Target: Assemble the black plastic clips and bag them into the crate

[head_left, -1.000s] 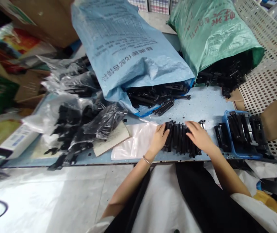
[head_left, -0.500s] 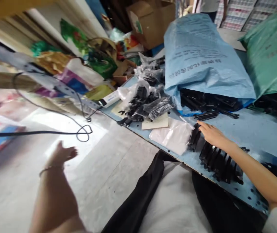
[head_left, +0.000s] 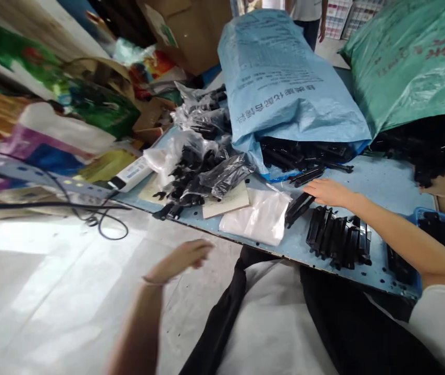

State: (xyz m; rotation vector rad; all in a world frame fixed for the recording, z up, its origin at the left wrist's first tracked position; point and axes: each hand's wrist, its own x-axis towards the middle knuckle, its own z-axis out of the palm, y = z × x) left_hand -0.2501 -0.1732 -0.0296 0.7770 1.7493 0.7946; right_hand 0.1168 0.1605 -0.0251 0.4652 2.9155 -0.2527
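Observation:
My right hand (head_left: 329, 192) reaches over the blue table, its fingers closed over the upper end of slim black plastic parts (head_left: 297, 209). How many it grips is hidden. Just to the right, a row of similar black parts (head_left: 337, 237) lies side by side near the table edge. A stack of clear plastic bags (head_left: 259, 216) lies to the left of the gripped parts. My left hand (head_left: 185, 259), slightly blurred, hangs above the floor short of the table edge. Its fingers are loosely stretched, with nothing visible in them.
A blue sack (head_left: 288, 88) spills black parts onto the table; a green sack (head_left: 417, 67) stands to its right. Bagged black parts (head_left: 222, 177) are heaped at left beside a cardboard piece (head_left: 226, 200). A blue basket (head_left: 417, 219) holds more parts. A cable (head_left: 115, 237) hangs at the table's left.
The view has swung left-to-right toward the table. My left hand has moved right, nearer the table edge. My right hand stays at the black parts, which now lie more slanted.

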